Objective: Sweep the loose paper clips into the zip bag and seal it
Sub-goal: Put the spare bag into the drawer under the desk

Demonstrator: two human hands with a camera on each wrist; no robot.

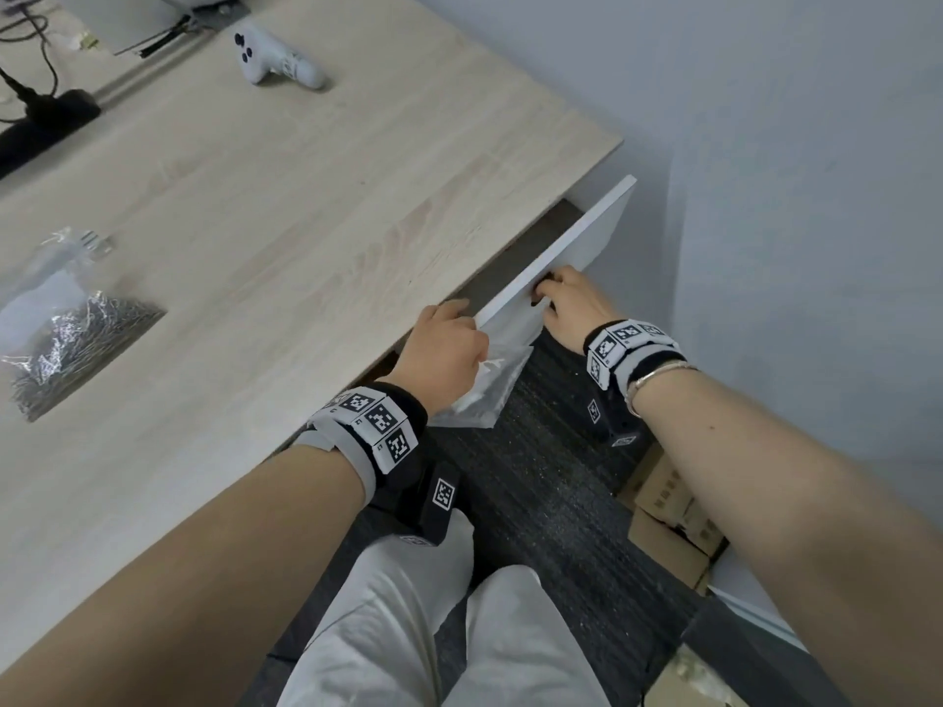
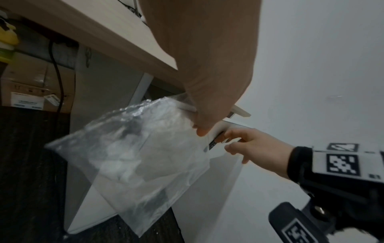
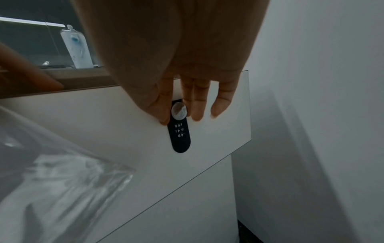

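Observation:
A heap of silver paper clips [image 1: 76, 344] lies on the wooden desk [image 1: 306, 206] at the left, with crumpled clear plastic [image 1: 51, 267] at its far side. Below the desk's front edge my left hand [image 1: 474, 344] [image 2: 200, 131] pinches the top of an empty clear zip bag [image 1: 485, 395] [image 2: 135, 164] [image 3: 51, 189], which hangs down. My right hand [image 1: 548, 293] [image 2: 226, 139] [image 3: 179, 115] is on the white drawer front [image 1: 576, 247] [image 3: 104, 123]. Its thumb and fingers grip a round silver knob [image 3: 179, 110] on a black oval lock plate [image 3: 180, 139].
The drawer stands partly pulled out, with a white tube [image 3: 76, 49] inside. A white game controller [image 1: 278, 58] and a black adapter with cables [image 1: 46, 114] lie at the desk's back. Cardboard boxes [image 1: 663, 517] sit on the dark carpet. A grey wall [image 1: 791, 196] is close on the right.

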